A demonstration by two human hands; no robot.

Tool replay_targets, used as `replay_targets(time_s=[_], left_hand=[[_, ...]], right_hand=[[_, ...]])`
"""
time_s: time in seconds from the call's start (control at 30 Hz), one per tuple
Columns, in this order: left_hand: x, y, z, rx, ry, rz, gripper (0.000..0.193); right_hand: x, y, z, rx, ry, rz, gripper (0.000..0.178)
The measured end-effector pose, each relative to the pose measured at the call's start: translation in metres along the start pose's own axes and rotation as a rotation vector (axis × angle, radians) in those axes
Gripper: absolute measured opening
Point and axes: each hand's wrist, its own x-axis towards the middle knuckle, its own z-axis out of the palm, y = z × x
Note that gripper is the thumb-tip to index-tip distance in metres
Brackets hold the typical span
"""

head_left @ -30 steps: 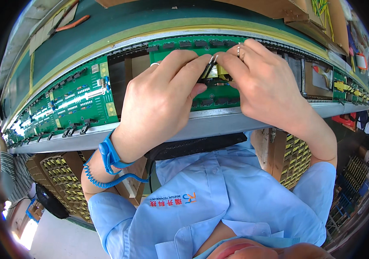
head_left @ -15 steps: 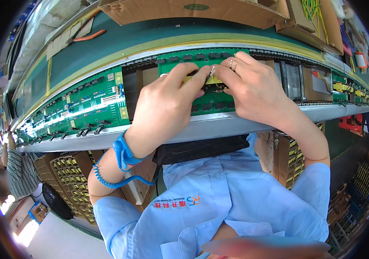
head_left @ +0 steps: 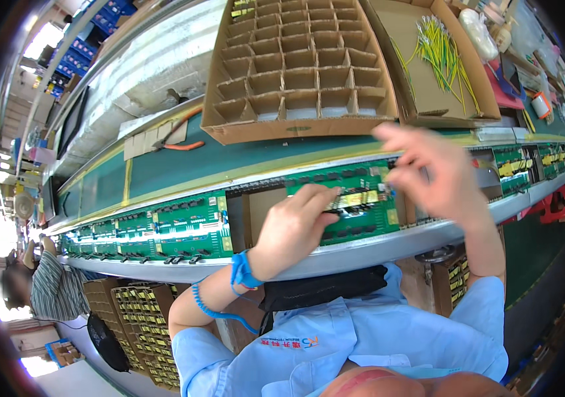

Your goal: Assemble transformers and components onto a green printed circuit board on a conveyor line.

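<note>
A: Big stuff first. What's your bench (head_left: 229,157) carrying?

B: On the far side you've got the divided cardboard box (head_left: 249,133), with a few yellow parts (head_left: 242,8) in its far-left corner. The shallower box (head_left: 421,111) is right beside it, past its right edge.

A: And the board you're on?

B: Your green circuit board (head_left: 375,226) sits along the bench's near edge, just behind the metal rail (head_left: 362,249). More green boards (head_left: 193,231) line up past its left edge, with a gap between.

A: Hands?

B: Your right hand (head_left: 438,175) hangs over the board's right edge, kinda blurry, fingers parted and loosely bent. Your left hand (head_left: 295,228) comes over the board's left edge, thumb and index close together near the yellow component (head_left: 362,198). Can't tell if they're pinching it.

A: Small bits?

B: Orange-handled pliers (head_left: 183,145) lie left of the divided box, green-yellow wires (head_left: 442,58) are piled in the shallower one, and you're wearing a blue wrist strap (head_left: 242,270) on the left. That yellow component sits mid-board, running toward the right edge.
</note>
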Motion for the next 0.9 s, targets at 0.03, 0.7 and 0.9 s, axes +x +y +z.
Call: replay_targets(time_s=[0.03, 0.7, 0.9], left_hand=[[0.006, 0.009, 0.001, -0.010, -0.039, -0.057, 0.041], [0.335, -0.177, -0.134, 1.016, 0.312, -0.146, 0.019], [0.400, -0.207, -0.117, 0.777, 0.188, -0.505, 0.042]], right_hand=[[0.006, 0.007, -0.017, 0.038, 0.150, 0.105, 0.032], [0.023, 0.203, -0.094, -0.730, -0.007, 0.638, 0.018], [0.027, 0.197, -0.098, -0.706, 0.069, 0.669, 0.016]])
